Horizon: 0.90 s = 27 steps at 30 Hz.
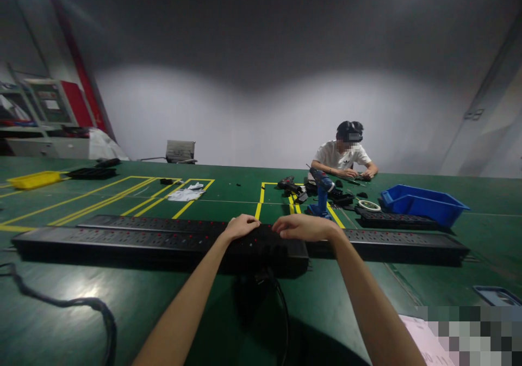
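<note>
A long black power strip (163, 238) with rows of sockets and red dots lies across the table in front of me. My left hand (242, 226) is closed over its upper side toward the right end, its fingertips partly hidden behind the strip. Just above the right end is my right hand (302, 227), its fingers bent and drawn together toward the left; whatever they may hold cannot be made out. A black cable (284, 311) hangs below the strip's near side. Behind it runs a second black strip (118, 223), and another power strip (403, 243) extends to the right.
A blue cordless drill (323, 189) stands upright beyond my right hand, near a black drill (291, 185) and a tape roll (369, 206). A blue bin (424, 203) is at right. Across the green table (228, 192) a person (345, 154) sits working. A thick cable (69, 302) lies near left.
</note>
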### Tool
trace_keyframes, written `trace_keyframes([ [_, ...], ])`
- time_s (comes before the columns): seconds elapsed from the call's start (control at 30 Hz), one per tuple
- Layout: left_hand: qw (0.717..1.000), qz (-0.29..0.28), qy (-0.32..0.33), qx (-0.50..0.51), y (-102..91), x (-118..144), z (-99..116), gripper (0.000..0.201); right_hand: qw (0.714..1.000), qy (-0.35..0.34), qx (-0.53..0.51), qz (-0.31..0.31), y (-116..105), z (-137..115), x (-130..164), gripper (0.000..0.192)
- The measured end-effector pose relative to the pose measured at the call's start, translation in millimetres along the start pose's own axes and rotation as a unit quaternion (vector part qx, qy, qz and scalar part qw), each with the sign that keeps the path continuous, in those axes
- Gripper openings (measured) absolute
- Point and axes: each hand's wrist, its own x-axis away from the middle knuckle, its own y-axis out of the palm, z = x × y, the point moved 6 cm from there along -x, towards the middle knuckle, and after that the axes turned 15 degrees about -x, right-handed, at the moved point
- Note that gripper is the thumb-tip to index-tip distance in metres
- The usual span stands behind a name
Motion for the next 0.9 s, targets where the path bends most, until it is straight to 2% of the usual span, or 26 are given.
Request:
trace_keyframes([
  [0.1, 1.0, 0.011, -0.001, -0.023, -1.7, 3, 3, 0.039, 0.978, 0.093, 0.076, 0.169, -53, 48, 21, 0.026],
  [0.2, 0.999, 0.019, 0.001, -0.046, -3.0, 5, 7, 0.039, 0.923, 0.242, 0.163, 0.25, -83, 108, 45, 0.028],
  [0.27, 0.998, 0.025, 0.005, -0.058, -3.9, 6, 9, 0.038, 0.893, 0.307, 0.187, 0.271, -88, 141, 55, 0.037],
  [0.37, 0.996, 0.04, 0.02, -0.074, -5.1, 8, 12, 0.039, 0.878, 0.349, 0.177, 0.276, -80, 174, 59, 0.047],
  [0.53, 0.994, 0.056, 0.04, -0.081, -4.1, 9, 11, 0.043, 0.855, 0.387, 0.187, 0.289, -63, 191, 56, 0.059],
  [0.7, 0.998, 0.03, 0.028, -0.051, 0.5, 0, 3, 0.044, 0.841, 0.401, 0.193, 0.308, -63, 190, 56, 0.053],
  [0.9, 0.998, -0.006, 0.06, 0.003, 1.4, -11, -7, 0.048, 0.838, 0.396, 0.195, 0.322, -61, 188, 51, 0.051],
])
